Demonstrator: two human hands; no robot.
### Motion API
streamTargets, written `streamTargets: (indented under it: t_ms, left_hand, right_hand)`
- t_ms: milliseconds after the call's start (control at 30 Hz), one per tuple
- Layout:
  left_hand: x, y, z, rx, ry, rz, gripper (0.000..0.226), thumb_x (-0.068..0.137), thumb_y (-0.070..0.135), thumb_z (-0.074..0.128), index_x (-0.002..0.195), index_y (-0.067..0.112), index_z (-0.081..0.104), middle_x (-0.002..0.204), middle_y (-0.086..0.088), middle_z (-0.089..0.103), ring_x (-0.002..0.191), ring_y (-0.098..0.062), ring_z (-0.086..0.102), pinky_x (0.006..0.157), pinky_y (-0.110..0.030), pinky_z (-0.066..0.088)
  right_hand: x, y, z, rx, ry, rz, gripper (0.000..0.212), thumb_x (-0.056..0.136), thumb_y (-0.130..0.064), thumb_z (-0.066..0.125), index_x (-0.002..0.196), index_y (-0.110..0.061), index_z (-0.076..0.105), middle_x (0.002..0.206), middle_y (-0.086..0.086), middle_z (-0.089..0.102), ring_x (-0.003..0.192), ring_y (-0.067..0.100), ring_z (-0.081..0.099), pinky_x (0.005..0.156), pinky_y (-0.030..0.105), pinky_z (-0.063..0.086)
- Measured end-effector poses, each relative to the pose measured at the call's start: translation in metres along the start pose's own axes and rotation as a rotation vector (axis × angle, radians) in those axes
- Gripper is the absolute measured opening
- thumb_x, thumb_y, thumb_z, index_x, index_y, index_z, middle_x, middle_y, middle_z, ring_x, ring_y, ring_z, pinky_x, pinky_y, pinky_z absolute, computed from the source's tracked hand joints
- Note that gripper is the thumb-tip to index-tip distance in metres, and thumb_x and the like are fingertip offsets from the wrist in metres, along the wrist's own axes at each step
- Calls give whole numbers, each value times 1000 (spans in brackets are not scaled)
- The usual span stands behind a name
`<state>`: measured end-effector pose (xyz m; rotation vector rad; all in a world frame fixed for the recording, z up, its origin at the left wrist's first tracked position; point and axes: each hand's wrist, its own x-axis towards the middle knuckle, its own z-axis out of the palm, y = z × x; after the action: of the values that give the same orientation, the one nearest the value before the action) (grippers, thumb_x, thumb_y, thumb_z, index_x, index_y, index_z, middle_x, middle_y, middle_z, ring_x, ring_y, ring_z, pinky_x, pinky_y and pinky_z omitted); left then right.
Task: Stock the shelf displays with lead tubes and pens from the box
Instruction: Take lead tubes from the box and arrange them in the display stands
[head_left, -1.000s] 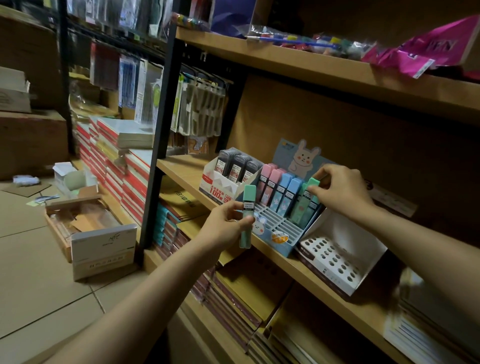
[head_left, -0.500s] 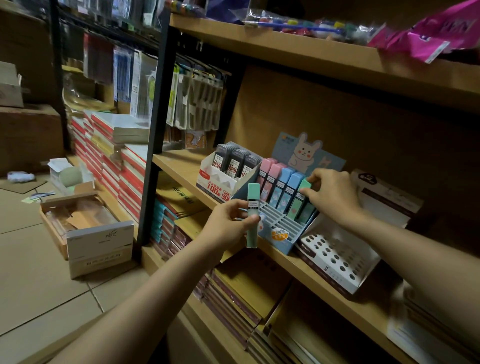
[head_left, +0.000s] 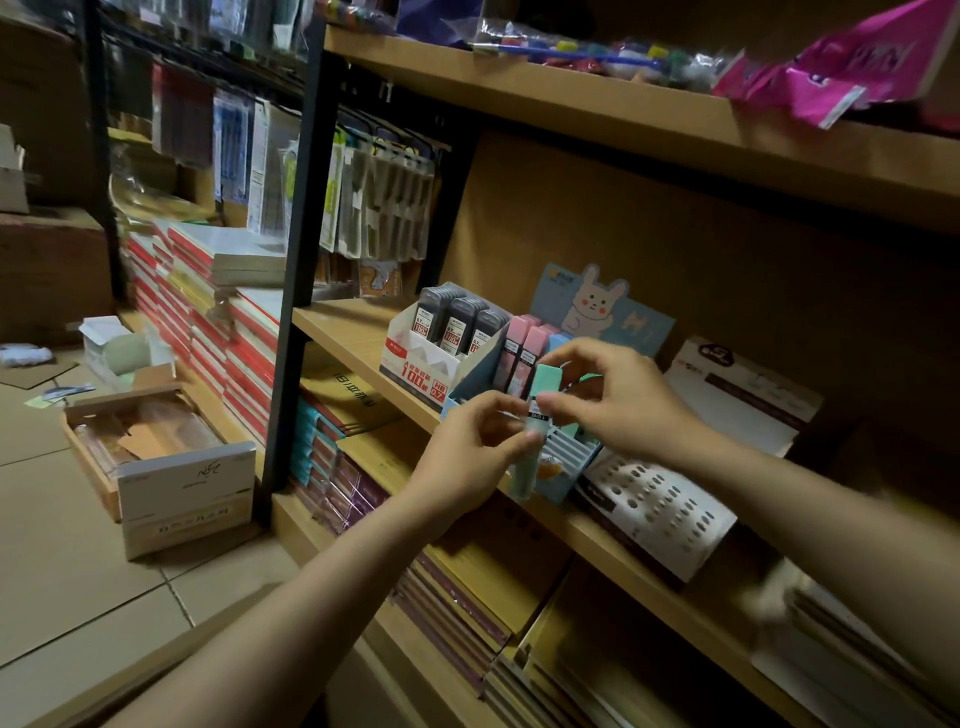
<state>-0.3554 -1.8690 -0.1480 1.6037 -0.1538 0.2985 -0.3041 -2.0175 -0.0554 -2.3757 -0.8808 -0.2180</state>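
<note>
1. Centrally, two bare forearms reach from the lower edge toward a wooden shelf (head_left: 363, 332), and both hands meet on one mint-green plastic lead tube (head_left: 537, 410) with a white label band.
2. The left hand (head_left: 467, 452) pinches the tube's lower half between thumb and curled fingers, holding it upright in front of the shelf edge.
3. The right hand (head_left: 618, 400) comes in from the right; its thumb and forefinger pinch the tube near the top, just under the cap.
4. Directly behind the tube stands a light-blue cardboard display tray (head_left: 571, 457) with slotted rows and a backing card showing a cartoon rabbit (head_left: 592, 306).
5. Pink lead tubes (head_left: 522, 353) stand in that tray's back row; a blue one beside them is mostly hidden by the right hand.
6. To the left of the blue tray, touching it, a white cardboard display box with red print (head_left: 415, 364) holds three dark grey lead tubes (head_left: 457, 322).
7. To the right, a white cardboard pen display with rows of round holes (head_left: 654, 509) sits tilted on the same shelf.
8. On the tiled floor at left lies an open cardboard box (head_left: 171, 467) with clear-wrapped contents that are too dim to identify.
9. Stacked notebooks (head_left: 218, 322) fill the lower shelves, hanging packets (head_left: 384, 202) hang behind the black upright, and pink packets (head_left: 852, 78) lie on the top shelf.
</note>
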Motion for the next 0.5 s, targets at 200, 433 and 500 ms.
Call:
streamTargets:
  t_ms: [200, 433, 500]
  left_hand:
    - [-8, -14, 0, 909, -74, 350, 64, 92, 50, 52, 148, 32, 27, 159, -2, 16, 146, -22, 12, 119, -46, 21]
    - [-10, -37, 5, 1245, -226, 330, 64, 93, 65, 34, 148, 50, 4, 160, 2, -21, 145, -27, -24, 113, -47, -11]
    - [-10, -39, 3, 1267, -225, 348, 64, 93, 65, 34, 147, 52, 2, 159, 2, -23, 144, -27, -25, 112, -47, -11]
  right_hand:
    - [22, 18, -53, -215, 229, 103, 35, 78, -19, 80, 106, -24, 61, 98, -6, 66, 77, 3, 64, 62, 14, 52]
    - [20, 40, -37, -435, 215, 8, 32, 81, -15, 78, 109, -14, 63, 102, 2, 68, 84, 13, 64, 66, 16, 51]
    - [20, 46, -32, -445, 207, 11, 32, 81, -15, 78, 109, -15, 63, 103, 6, 70, 88, 16, 66, 71, 24, 55]
